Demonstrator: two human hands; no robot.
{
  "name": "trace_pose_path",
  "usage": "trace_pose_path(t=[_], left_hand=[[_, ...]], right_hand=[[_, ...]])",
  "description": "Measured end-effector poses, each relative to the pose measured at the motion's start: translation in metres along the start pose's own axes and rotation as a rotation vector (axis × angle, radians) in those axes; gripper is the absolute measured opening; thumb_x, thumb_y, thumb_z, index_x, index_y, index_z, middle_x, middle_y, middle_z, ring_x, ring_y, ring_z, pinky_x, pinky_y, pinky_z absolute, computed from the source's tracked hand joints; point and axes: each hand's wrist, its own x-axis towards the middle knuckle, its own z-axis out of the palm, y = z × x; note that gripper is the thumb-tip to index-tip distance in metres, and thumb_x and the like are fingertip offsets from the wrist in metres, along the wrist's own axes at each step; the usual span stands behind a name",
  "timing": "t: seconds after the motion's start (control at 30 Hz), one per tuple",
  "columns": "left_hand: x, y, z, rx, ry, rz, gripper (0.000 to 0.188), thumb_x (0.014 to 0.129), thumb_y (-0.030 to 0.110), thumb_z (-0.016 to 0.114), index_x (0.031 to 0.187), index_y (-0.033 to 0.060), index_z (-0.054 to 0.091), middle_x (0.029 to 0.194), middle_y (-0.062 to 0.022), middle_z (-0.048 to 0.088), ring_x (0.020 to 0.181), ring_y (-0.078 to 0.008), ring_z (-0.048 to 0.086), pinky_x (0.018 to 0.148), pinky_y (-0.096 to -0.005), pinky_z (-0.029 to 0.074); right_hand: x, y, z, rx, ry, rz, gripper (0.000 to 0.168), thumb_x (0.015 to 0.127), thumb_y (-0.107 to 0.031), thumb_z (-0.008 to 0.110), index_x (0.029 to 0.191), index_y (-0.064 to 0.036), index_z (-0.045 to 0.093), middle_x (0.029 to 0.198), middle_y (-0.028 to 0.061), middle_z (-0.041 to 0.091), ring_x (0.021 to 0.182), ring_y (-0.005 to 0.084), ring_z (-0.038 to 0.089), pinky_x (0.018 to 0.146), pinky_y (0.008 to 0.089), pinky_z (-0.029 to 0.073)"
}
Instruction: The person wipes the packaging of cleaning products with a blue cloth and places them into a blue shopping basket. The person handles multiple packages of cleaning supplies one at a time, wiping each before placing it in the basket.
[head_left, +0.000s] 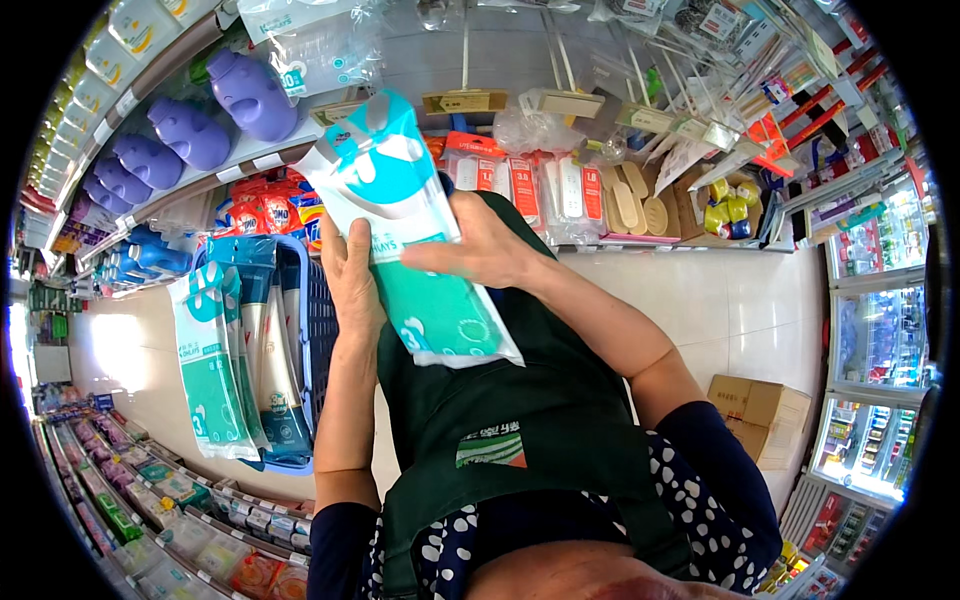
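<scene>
A flat plastic packet in white, turquoise and green (442, 307) is held up in front of my dark green apron. My left hand (351, 277) grips its left edge, with the thumb lying on the front face. On the other side my right hand (487, 244) holds its right edge, the thumb across the middle. To the left, a blue plastic basket (321, 337) holds several upright packets, among them a similar green and white packet (214, 375) and blue and white ones (279, 360).
Purple bottles (251, 94) line the shelf at upper left. Packaged power strips (517, 180) and yellow items in a carton (731, 208) stand ahead. Metal hooks with price tags (465, 101) jut out above. A cardboard box (757, 420) sits on the floor at right, near glass-door coolers (874, 337).
</scene>
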Motion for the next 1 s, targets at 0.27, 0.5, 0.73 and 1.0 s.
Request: trace_pose_path(t=[0.27,0.5,0.73,1.0], left_hand=[[-0.018,-0.028,-0.01,-0.769,-0.254,-0.248,0.09,0.081,0.073,0.033,0.141,0.0069,0.025,0.138,-0.0159,0.037,0.123,-0.029,0.04,0.104,-0.0389,0.032],[-0.006,-0.016,0.002,-0.859,-0.259,-0.373,0.07,0.086,0.058,0.04,0.131,0.0042,0.039,0.123,-0.0167,0.049,0.109,-0.0281,0.051,0.094,-0.0402,0.042],[-0.018,-0.036,0.008,-0.7,-0.217,-0.381,0.058,0.087,0.047,0.045,0.123,0.0025,0.046,0.111,-0.0149,0.055,0.098,-0.0248,0.056,0.086,-0.0371,0.046],[0.003,-0.046,-0.013,-0.328,-0.052,0.084,0.043,0.087,0.034,0.05,0.114,0.0004,0.053,0.097,-0.0129,0.061,0.085,-0.021,0.061,0.076,-0.0336,0.051]], right_hand=[[0.0,-0.005,0.028,-0.41,0.02,-0.457,0.059,0.085,-0.035,0.057,0.13,0.0,0.043,0.127,0.0298,0.04,0.115,0.0463,0.039,0.099,0.0462,0.031],[-0.022,0.014,0.05,-0.74,-0.079,-0.769,0.047,0.076,-0.008,0.061,0.123,-0.013,0.054,0.113,0.0184,0.055,0.102,0.0388,0.055,0.094,0.0462,0.041],[0.031,-0.024,0.014,-0.971,0.137,-0.318,0.041,0.088,-0.027,0.05,0.126,-0.009,0.048,0.107,0.0173,0.059,0.094,0.0357,0.058,0.079,0.0425,0.048],[-0.015,0.022,0.043,-0.9,0.203,-0.264,0.037,0.085,-0.013,0.053,0.113,0.01,0.043,0.102,0.0264,0.046,0.088,0.0432,0.053,0.071,0.0442,0.048]])
